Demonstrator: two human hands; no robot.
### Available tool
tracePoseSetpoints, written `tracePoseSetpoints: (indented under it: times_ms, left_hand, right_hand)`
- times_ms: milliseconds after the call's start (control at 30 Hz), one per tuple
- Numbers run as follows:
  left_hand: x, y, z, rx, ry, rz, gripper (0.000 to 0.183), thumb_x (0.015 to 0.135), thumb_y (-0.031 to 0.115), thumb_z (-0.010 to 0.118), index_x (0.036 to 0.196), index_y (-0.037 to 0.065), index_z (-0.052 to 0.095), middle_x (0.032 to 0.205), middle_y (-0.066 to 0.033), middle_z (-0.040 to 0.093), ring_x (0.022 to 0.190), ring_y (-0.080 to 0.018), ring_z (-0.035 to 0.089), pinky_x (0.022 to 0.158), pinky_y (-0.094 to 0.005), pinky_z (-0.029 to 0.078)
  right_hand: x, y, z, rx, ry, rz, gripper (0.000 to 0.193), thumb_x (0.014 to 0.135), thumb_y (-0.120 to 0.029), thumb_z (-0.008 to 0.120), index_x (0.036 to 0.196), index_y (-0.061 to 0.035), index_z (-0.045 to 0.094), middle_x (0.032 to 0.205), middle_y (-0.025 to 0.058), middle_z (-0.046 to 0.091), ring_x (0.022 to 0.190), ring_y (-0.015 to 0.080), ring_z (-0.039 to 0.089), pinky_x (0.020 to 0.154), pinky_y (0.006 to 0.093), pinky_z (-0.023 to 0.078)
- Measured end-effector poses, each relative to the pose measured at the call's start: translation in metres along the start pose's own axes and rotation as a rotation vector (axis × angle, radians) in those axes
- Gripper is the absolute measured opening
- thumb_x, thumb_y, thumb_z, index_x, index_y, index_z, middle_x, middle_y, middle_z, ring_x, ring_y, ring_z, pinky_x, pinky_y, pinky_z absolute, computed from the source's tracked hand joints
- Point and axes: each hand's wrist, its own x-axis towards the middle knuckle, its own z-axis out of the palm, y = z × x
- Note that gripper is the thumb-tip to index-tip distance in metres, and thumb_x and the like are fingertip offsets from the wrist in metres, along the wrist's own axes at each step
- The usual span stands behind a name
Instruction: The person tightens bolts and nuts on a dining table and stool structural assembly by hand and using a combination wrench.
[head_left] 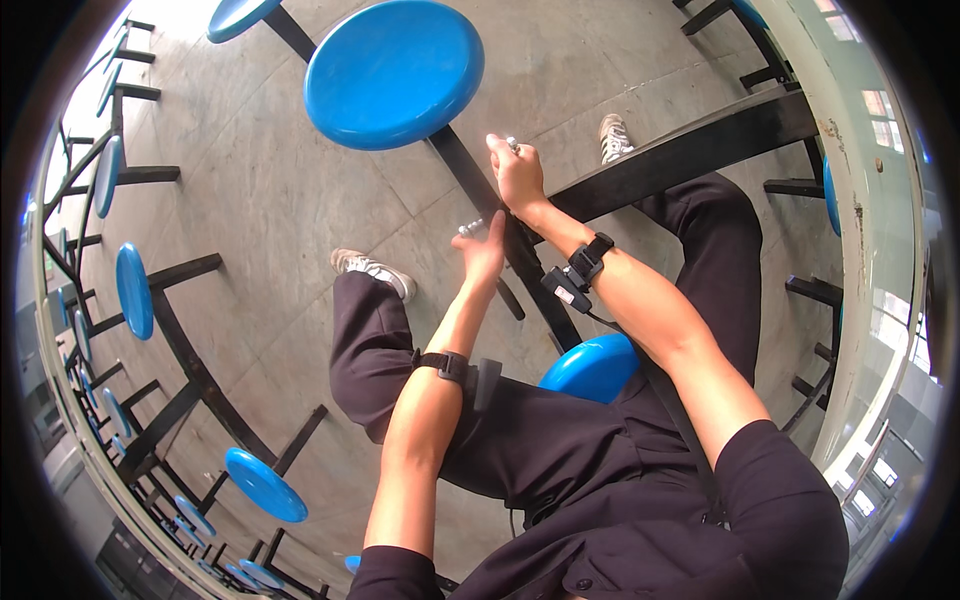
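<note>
My left hand is closed with the thumb raised, beside the black metal beam of a seat frame. A small silvery metal piece shows at its curled fingers. Just above and to the right, my right hand is also closed, over the joint where the beams meet. Another small silvery piece sticks out at its fingers. Both pieces are too small to name. The nearest round blue seat sits at the beam's far end, and a second blue seat is partly hidden below my body.
A thick black crossbar runs right to a pale tabletop edge. A short dark bar with a rounded end juts beside the beam. More blue seats on black frames line the left. My shoes rest on the grey floor.
</note>
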Motion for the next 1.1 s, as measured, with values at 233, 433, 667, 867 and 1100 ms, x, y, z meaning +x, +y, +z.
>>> tracePoseSetpoints:
  times_ms: [233,433,667,867,1100]
  left_hand:
    - [0.019,-0.019,0.000,0.081,0.083,0.005,0.094,0.072,0.064,0.067,0.121,-0.001,0.019,0.105,-0.0144,0.045,0.082,-0.0189,0.050,0.059,-0.0325,0.043]
    - [0.018,-0.019,0.005,0.068,0.078,0.018,0.091,0.072,0.065,0.066,0.117,-0.001,0.021,0.103,-0.0144,0.047,0.078,-0.0175,0.051,0.055,-0.0298,0.042]
    - [0.010,-0.010,0.003,0.054,0.028,-0.021,0.093,0.072,0.066,0.066,0.116,-0.002,0.021,0.107,-0.0160,0.046,0.082,-0.0186,0.051,0.055,-0.0309,0.043]
    - [0.015,-0.014,0.000,0.105,0.059,-0.002,0.100,0.071,0.067,0.066,0.122,-0.005,0.017,0.109,-0.0170,0.045,0.089,-0.0210,0.050,0.058,-0.0322,0.045]
    - [0.016,-0.015,0.000,0.063,0.029,0.000,0.092,0.077,0.061,0.062,0.123,-0.005,0.018,0.109,-0.0149,0.047,0.091,-0.0201,0.051,0.061,-0.0336,0.046]
  right_hand:
    - [0.018,-0.003,0.014,-0.104,-0.024,0.035,0.042,0.086,-0.030,0.052,0.054,-0.0020,0.048,0.047,0.0029,0.044,0.047,0.0128,0.043,0.048,0.0339,0.032]
    - [0.027,0.005,0.023,-0.226,0.005,0.021,0.040,0.081,-0.031,0.050,0.065,0.0057,0.057,0.059,0.0224,0.056,0.057,0.0337,0.055,0.058,0.0441,0.038]
    - [0.022,0.008,0.018,-0.257,-0.045,0.047,0.040,0.081,-0.030,0.050,0.063,0.0063,0.054,0.057,0.0224,0.054,0.054,0.0306,0.053,0.057,0.0432,0.038]
    - [-0.007,0.012,-0.004,0.164,-0.020,0.003,0.041,0.086,-0.024,0.053,0.051,-0.0084,0.039,0.048,-0.0040,0.037,0.045,0.0079,0.033,0.045,0.0300,0.026]
    - [-0.062,0.037,-0.026,-0.041,-0.070,-0.136,0.037,0.090,-0.020,0.046,0.059,-0.0005,0.040,0.052,0.0021,0.038,0.052,0.0108,0.035,0.051,0.0309,0.030]
